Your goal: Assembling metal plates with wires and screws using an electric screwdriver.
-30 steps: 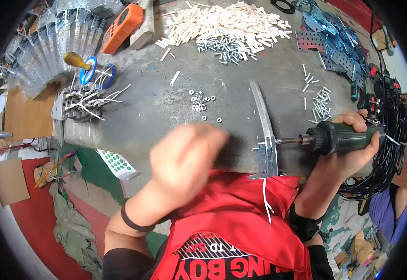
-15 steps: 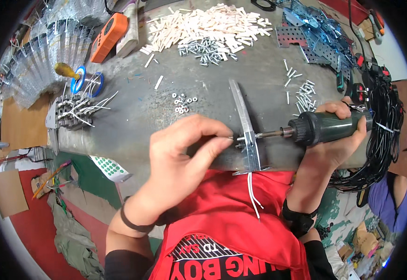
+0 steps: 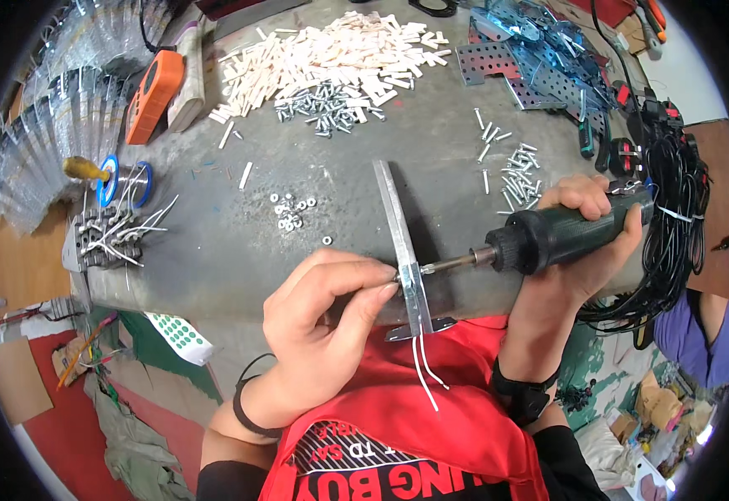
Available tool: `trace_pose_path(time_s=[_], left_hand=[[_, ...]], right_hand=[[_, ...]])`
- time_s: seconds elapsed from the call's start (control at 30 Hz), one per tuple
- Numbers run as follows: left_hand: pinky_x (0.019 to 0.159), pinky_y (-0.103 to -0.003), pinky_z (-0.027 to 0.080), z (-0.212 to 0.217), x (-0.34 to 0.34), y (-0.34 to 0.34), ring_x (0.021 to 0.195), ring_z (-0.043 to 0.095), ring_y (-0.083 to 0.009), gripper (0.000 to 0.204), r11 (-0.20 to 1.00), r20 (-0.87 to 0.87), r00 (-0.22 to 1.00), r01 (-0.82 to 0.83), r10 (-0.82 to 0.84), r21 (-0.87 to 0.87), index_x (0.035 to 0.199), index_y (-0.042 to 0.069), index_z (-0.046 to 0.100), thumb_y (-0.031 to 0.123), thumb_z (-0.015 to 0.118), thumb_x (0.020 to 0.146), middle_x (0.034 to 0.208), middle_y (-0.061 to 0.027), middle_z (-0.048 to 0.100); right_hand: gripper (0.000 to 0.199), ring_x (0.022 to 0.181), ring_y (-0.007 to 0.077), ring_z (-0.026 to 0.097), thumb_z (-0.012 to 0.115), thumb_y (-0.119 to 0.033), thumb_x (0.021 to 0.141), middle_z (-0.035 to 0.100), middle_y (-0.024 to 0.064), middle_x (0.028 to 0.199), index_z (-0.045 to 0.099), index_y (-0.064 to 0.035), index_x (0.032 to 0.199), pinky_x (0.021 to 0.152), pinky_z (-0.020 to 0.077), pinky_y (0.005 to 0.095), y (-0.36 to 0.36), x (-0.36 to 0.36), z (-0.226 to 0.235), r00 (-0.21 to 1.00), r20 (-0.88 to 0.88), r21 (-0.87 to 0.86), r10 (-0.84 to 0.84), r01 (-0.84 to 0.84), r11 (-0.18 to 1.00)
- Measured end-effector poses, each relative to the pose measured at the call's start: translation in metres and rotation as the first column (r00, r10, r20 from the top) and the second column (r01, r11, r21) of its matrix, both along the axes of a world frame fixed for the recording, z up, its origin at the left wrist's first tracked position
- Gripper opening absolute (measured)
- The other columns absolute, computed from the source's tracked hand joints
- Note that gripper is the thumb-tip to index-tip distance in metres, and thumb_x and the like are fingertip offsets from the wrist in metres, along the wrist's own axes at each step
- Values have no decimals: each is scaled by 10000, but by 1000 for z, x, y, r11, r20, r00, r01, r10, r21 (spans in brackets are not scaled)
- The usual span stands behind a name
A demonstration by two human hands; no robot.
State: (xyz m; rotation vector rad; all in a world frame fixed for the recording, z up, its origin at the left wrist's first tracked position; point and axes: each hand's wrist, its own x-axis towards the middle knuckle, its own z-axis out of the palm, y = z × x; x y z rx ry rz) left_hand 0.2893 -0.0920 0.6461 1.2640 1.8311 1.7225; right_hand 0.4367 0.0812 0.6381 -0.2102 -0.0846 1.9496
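A narrow grey metal bar [image 3: 391, 209] stands out over the bench's near edge, with a metal plate assembly [image 3: 416, 311] at its near end. Two white wires [image 3: 424, 376] hang from that end over the red apron. My left hand [image 3: 318, 313] pinches thumb and forefinger at the assembly's left side; what is between the fingertips is too small to make out. From the right, my right hand [image 3: 602, 271] grips a dark electric screwdriver [image 3: 556, 238]. Its bit points left, and the tip meets a screw [image 3: 427, 269] at the assembly's right side.
Small nuts [image 3: 291, 219] lie left of the bar. Beyond are loose screws [image 3: 521, 177], more screws [image 3: 322, 107], white sticks [image 3: 331, 63] and perforated metal plates [image 3: 540, 75]. Black cables [image 3: 673, 225] edge the right. Leftward sit a solder spool [image 3: 134, 184], wired parts [image 3: 109, 242] and an orange device [image 3: 154, 96].
The view has shifted, so the bench things appear further left. My left fingertips now press close against the assembly, and the screw ends seen on its left side are covered.
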Motion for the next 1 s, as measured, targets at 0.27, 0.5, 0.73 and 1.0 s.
trace_pose_path(time_s=[0.27,0.5,0.73,1.0], left_hand=[[523,-256,443,-15,-5,19,620,575,-184,175,993,-71,996,52,-45,104,841,-34,609,-129,659,703,760,-144,617],[567,-264,421,-16,-1,27,634,526,-175,140,996,-77,993,88,-85,29,851,3,547,-81,615,760,774,-115,572],[558,-269,487,16,-3,32,689,628,-257,236,989,-456,879,102,-139,-104,945,-5,602,-107,629,734,852,-170,635],[950,-469,404,50,-38,46,1167,508,-310,221,876,-696,532,306,-482,-372,924,63,602,52,600,704,1126,-117,593]], right_hand=[[364,617,109,413,582,-373,830,403,-23,695,448,-52,936,647,406,285,10,-8,0,995,-96,19,-30,32,999],[410,592,112,386,530,-485,833,384,-27,643,539,-77,880,625,368,278,21,-5,-4,987,-161,-35,6,-12,999],[452,615,135,430,510,-504,848,444,-8,661,540,-67,962,660,393,291,28,24,29,960,275,60,-54,39,997],[643,913,183,597,592,-67,836,593,162,1090,288,15,1396,760,491,265,77,140,56,65,829,559,-556,-66,826]])
